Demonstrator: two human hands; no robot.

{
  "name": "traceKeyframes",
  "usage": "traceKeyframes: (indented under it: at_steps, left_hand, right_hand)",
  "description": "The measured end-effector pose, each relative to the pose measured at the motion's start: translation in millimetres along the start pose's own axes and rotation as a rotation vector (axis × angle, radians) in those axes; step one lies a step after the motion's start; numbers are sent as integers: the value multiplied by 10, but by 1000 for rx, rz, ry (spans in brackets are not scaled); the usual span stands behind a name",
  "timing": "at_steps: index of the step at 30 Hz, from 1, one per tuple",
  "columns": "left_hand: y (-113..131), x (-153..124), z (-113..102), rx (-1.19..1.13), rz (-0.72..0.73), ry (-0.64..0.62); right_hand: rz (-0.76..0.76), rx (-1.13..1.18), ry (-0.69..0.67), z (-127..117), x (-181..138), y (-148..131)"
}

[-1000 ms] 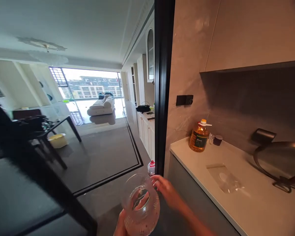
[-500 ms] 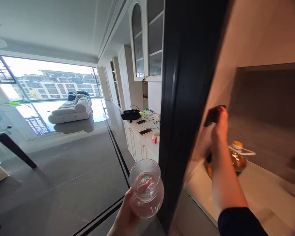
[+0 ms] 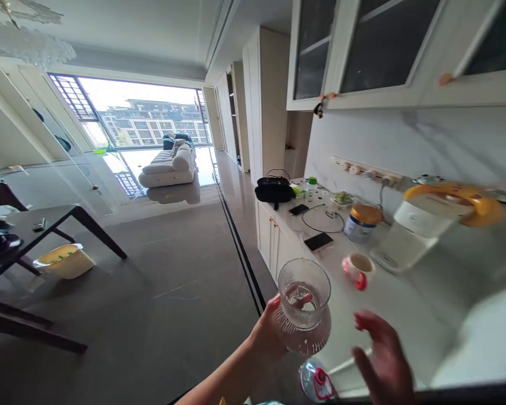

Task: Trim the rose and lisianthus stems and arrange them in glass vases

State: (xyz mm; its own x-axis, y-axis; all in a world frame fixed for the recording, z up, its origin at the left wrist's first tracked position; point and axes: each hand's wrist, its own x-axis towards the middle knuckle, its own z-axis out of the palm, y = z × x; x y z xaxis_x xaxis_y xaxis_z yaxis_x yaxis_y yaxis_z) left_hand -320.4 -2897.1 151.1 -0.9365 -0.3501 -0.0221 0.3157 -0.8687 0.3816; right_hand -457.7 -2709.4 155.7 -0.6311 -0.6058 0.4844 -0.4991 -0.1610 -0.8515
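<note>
Left grip (image 3: 267,332) clamped around a ribbed glass vessel (image 3: 303,306); right grip (image 3: 382,357) open nearby.

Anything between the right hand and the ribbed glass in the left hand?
Nothing visible. The open right hand is apart from the ribbed glass in the left hand, with only air between them. A red-capped plastic bottle shows lower down, below that gap and off the line between them.

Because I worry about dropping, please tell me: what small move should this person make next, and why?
Probably bring the right hand up to steady the ribbed glass: only the left hand holds it now, while the right hand is open, empty and close by.
</note>
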Motion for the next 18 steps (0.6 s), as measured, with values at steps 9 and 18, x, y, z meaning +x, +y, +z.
traceKeyframes:
  at_steps: [9,18]
  left_hand:
    - [2728,27,-1363,-37,100,87]
    - [5320,443,-2568,41,398,283]
  right_hand:
    - [139,308,-544,3631,1720,285]
    - [-122,165,-845,6707,3565,861]
